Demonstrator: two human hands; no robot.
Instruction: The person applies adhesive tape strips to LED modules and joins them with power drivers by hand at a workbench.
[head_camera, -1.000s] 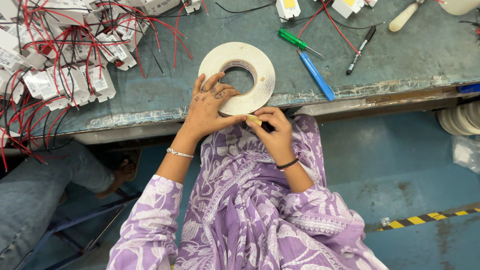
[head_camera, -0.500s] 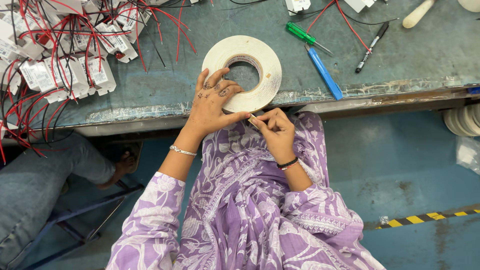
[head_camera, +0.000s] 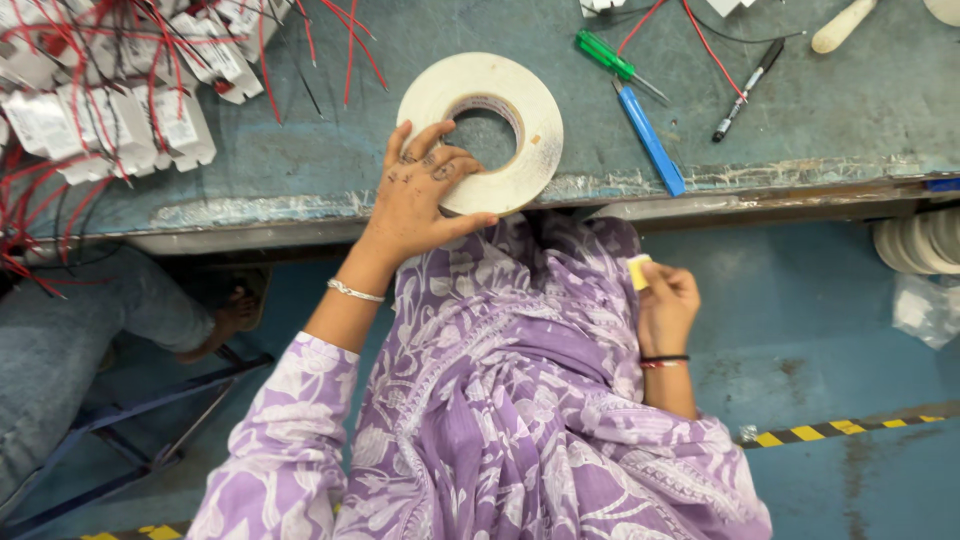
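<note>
Head view, left hand (head_camera: 420, 195) on tape roll (head_camera: 482, 130), right hand (head_camera: 665, 300) pinching yellow piece (head_camera: 638, 270)

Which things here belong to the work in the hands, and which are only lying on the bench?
In use:
- white tape roll, under the left hand
- small yellowish piece, in the right hand

Lying about:
- green screwdriver
- blue cutter
- black pen
- red-wired parts

On the workbench (head_camera: 820, 110), a green screwdriver (head_camera: 610, 62) lies just beside a blue knife (head_camera: 650, 140). A black pen (head_camera: 745, 88) rests to their right, a pale wooden handle (head_camera: 843, 26) beyond it. Red-wired white parts (head_camera: 110, 90) crowd the bench's left end.
</note>
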